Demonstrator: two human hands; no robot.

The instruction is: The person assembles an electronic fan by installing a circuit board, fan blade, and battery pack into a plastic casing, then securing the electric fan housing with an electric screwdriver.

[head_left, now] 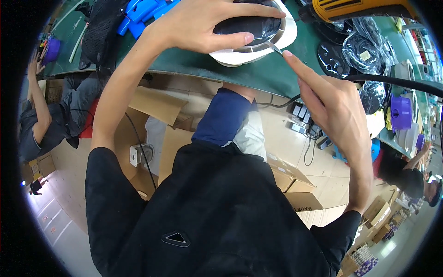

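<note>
At the top of the view, a white rounded housing (289,34) with a dark glossy oval panel (258,27) set in it rests by the bench's near edge. My left hand (198,25) lies across it, thumb and fingers spread on the panel and rim. From the right, my right hand (334,99) grips a slim metal tool (275,48), index finger stretched along it. The tool's tip meets the seam between panel and white rim. Most of its handle is hidden inside my hand, so its exact kind cannot be told.
A yellow and black power tool (360,10) lies at the upper right, near plastic-wrapped black round parts (364,53). Blue plastic parts (140,14) sit at the upper left. A black cable (397,80) crosses on the right. Cardboard boxes (154,104) stand below; other people work on both sides.
</note>
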